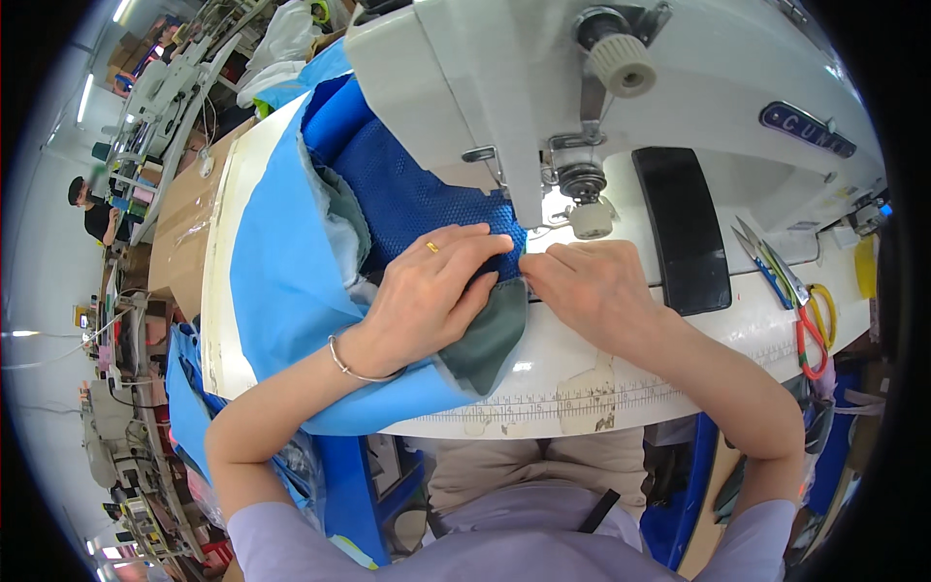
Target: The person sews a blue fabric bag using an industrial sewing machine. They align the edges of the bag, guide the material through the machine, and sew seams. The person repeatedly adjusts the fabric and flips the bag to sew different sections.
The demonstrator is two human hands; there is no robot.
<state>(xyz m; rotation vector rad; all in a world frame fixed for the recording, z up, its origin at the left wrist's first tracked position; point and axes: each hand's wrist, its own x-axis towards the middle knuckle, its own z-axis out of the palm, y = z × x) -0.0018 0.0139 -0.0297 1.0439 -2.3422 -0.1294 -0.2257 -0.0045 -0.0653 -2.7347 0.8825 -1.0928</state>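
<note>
A white sewing machine (465,87) stands over the table with its presser and needle area just beyond my hands. Bunched on the table is a sewn piece with a light blue panel (276,262), dark blue mesh fabric (407,189) and a grey-green lining (495,335). My left hand (427,286) rests on the piece with fingers bent, thumb and forefinger gripping the mesh and lining. Close to the needle, my right hand (592,291) pinches the edge of the same fabric; its fingertips partly cover the spot.
A black rectangular pad (682,228) lies right of the needle. Snips (761,262) and red-and-yellow-handled scissors (813,335) lie farther right. A ruler strip (572,398) runs along the front edge. Leftward are cardboard (189,218), other sewing machines (145,97) and a person (95,211).
</note>
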